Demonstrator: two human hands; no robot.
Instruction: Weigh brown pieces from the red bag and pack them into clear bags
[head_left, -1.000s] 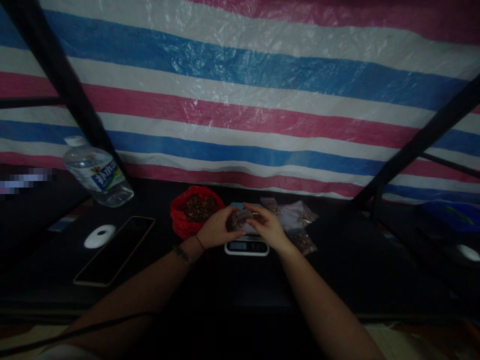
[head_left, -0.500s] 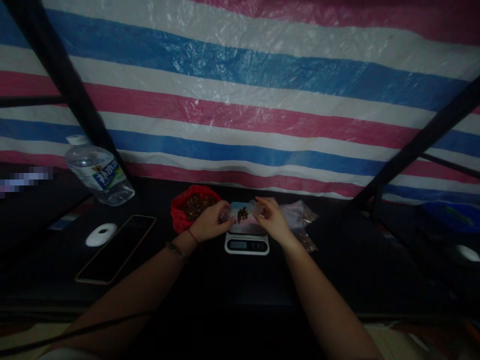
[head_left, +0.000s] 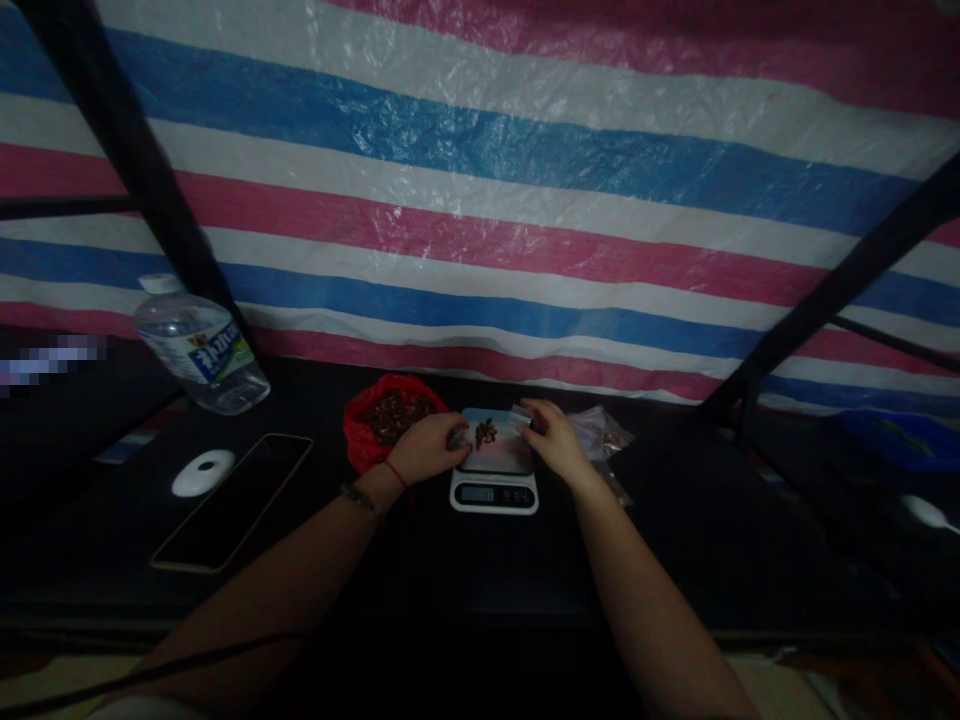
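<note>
Scale (head_left: 494, 496): on table (head_left: 675, 540); brown pieces (head_left: 486, 432) heaped on its plate (head_left: 499, 461). Left hand (head_left: 424, 447): at plate's left edge, fingers closed on clear plastic (head_left: 456, 437). Right hand (head_left: 558, 440): at right edge, narrow pinch on clear strip (head_left: 520, 413). Red bag (head_left: 360, 440): beside left hand.

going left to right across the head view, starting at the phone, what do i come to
Phone → red bag → left hand → scale with brown pieces on top → right hand → clear bags → blue object at the far right.
</note>
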